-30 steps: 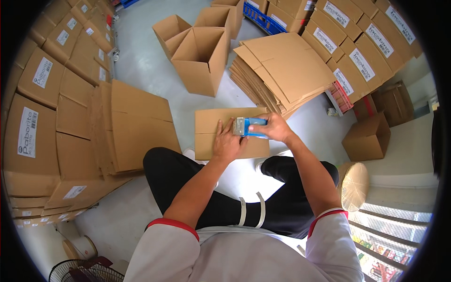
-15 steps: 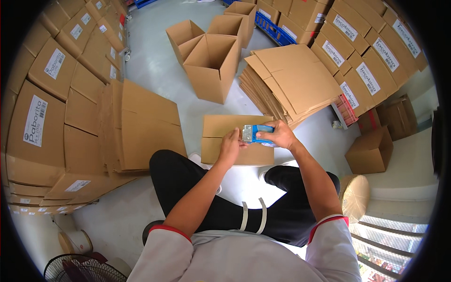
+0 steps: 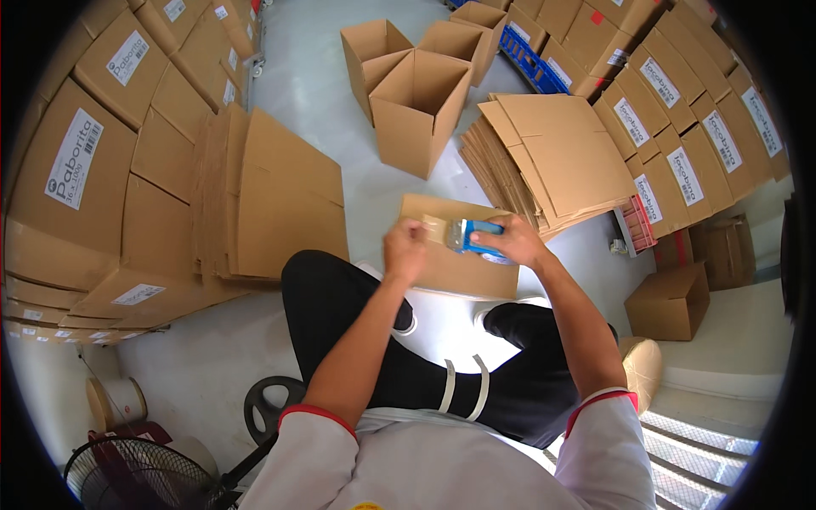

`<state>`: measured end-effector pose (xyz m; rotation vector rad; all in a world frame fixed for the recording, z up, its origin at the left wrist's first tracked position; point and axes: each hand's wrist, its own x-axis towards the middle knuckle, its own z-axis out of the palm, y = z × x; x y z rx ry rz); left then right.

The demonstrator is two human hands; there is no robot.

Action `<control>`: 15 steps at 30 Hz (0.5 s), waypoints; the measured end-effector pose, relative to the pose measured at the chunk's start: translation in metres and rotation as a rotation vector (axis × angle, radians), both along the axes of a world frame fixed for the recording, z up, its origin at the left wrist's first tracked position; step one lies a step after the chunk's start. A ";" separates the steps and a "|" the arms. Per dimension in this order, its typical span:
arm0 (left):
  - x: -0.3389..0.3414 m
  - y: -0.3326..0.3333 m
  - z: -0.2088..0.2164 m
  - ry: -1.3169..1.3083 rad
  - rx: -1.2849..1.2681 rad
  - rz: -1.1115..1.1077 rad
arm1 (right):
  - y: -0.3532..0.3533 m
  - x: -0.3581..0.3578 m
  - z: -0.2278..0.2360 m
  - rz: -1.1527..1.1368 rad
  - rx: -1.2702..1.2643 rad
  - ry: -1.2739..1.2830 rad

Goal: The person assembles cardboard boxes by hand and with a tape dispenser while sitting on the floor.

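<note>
My right hand is closed around a blue hand-held tape dispenser with a metal front, held over a cardboard box. A short pale strip of tape shows between the dispenser and my left hand. That hand is closed, its fingertips pinching at the strip's left end; the fingers are slightly blurred. The box stands on the floor between my feet, its flaps folded down on top and its seam partly hidden by my hands.
Several open cardboard boxes stand ahead. A pile of flattened cartons lies ahead to the right, and more flat cartons lean on my left. Labelled boxes are stacked along both sides. A black fan is at the lower left.
My left hand has moved left, away from the dispenser, and the tape strip now shows between them. The view has turned slightly, and the box appears more slanted.
</note>
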<state>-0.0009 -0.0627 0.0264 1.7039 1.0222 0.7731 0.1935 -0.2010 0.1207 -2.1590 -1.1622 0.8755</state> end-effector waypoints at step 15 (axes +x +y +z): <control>-0.044 0.054 -0.038 -0.098 -0.623 0.163 | 0.085 -0.061 -0.006 0.120 -0.126 -0.273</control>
